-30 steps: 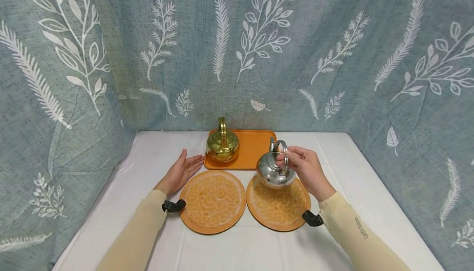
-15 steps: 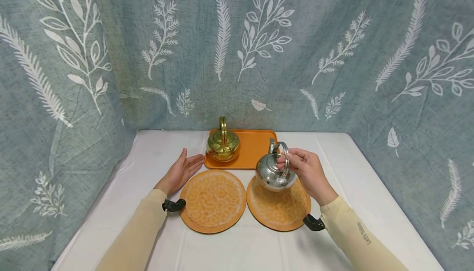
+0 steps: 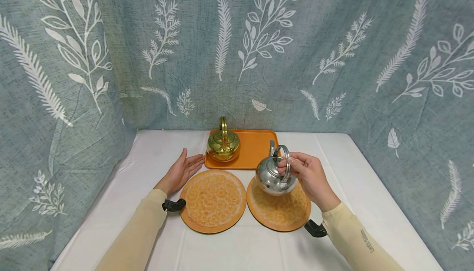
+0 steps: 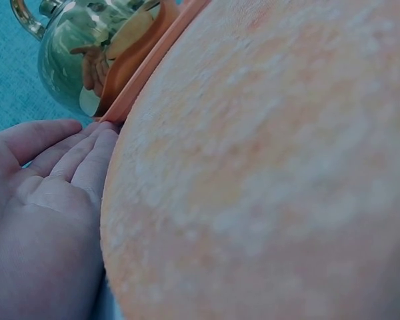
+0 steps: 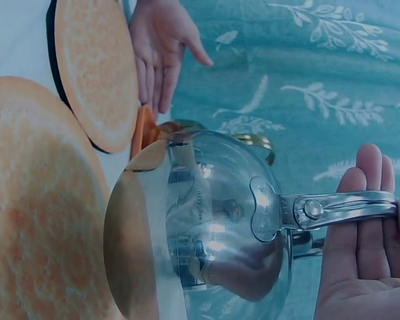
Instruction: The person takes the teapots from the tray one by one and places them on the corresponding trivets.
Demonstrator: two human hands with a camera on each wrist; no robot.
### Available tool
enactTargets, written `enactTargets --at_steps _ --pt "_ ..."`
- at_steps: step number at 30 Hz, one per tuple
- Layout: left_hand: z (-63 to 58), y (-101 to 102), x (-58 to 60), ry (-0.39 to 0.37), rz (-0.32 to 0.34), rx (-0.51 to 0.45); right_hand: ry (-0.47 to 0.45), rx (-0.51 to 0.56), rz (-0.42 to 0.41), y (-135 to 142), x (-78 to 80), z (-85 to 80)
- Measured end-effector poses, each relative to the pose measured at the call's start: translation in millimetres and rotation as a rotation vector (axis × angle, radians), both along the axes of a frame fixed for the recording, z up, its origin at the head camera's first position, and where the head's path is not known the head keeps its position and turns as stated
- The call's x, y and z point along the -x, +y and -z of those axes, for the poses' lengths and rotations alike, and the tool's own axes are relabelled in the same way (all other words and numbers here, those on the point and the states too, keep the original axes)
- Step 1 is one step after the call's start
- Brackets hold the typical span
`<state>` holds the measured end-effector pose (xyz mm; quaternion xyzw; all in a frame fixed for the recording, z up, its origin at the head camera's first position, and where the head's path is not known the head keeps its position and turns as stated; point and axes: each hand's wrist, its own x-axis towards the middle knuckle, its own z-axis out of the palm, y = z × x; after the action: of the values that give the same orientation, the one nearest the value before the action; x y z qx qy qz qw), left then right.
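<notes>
My right hand grips the looped handle of a silver kettle, its fingers passing through the loop in the right wrist view. In the head view the kettle overlaps the far part of the right round placemat, orange with a pale mottled pattern. My left hand lies with straight fingers and holds nothing, its fingertips right at the left edge of an orange tray. A gold kettle stands upright on the left side of that tray, handle raised.
A second round placemat lies in front of the tray, between the left hand and the right placemat. White cloth covers the table. A blue-green curtain with white leaf prints hangs behind and on both sides.
My right hand has brought the silver kettle slightly down and nearer to me, over the right placemat. The left hand and the gold kettle have stayed where they were.
</notes>
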<state>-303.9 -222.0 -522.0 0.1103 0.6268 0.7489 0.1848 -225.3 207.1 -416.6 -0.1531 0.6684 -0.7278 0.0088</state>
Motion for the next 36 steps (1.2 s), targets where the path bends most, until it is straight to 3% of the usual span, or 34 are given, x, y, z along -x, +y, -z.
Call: enactTargets --at_steps 21,36 --pt "0.2 0 1.1 -0.018 -0.008 0.005 0.034 0.029 -0.006 8 -14.9 7.3" --pt "-2.0 0 -1.4 -0.028 -0.011 0.000 -0.003 0.028 -0.001 10 -26.6 14.3"
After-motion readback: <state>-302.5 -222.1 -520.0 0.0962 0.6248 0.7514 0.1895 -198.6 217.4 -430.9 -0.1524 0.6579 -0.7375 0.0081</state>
